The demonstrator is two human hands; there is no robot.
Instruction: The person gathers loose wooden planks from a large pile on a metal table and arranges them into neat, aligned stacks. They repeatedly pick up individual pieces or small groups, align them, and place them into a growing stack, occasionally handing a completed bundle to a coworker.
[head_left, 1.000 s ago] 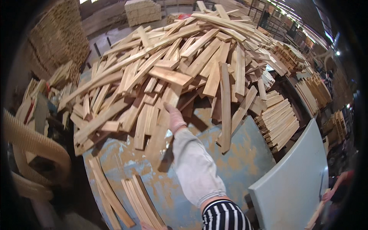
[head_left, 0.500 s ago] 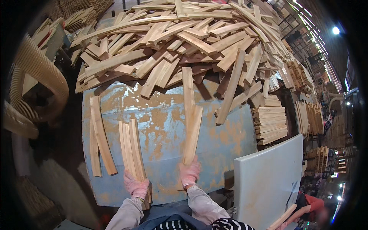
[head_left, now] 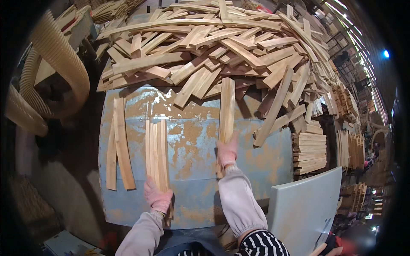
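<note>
My left hand (head_left: 157,196), in a pink glove, is closed around the lower part of a small bundle of wooden slats (head_left: 156,149) standing lengthwise, side by side, on the blue worktable (head_left: 188,166). Further right, my gloved right hand (head_left: 227,151) grips wooden slats (head_left: 227,106) that lie one against the other, their far ends pointing at the heap. How many are in that grip I cannot tell. Left of my left hand, two loose slats (head_left: 123,149) rest on the table, touching near their far ends and spread at the near ends.
A large jumbled heap of slats (head_left: 200,55) covers the table's far side. Neatly stacked slats (head_left: 309,153) stand off the right edge, behind a grey panel (head_left: 303,205). Ribbed hoses (head_left: 64,64) curve at the left. Another person's hand (head_left: 335,251) shows at the lower right.
My right hand has moved forward along its slats, which now lie aligned instead of crossing at an angle. The left hand keeps its hold on the bundle. The view has shifted slightly.
</note>
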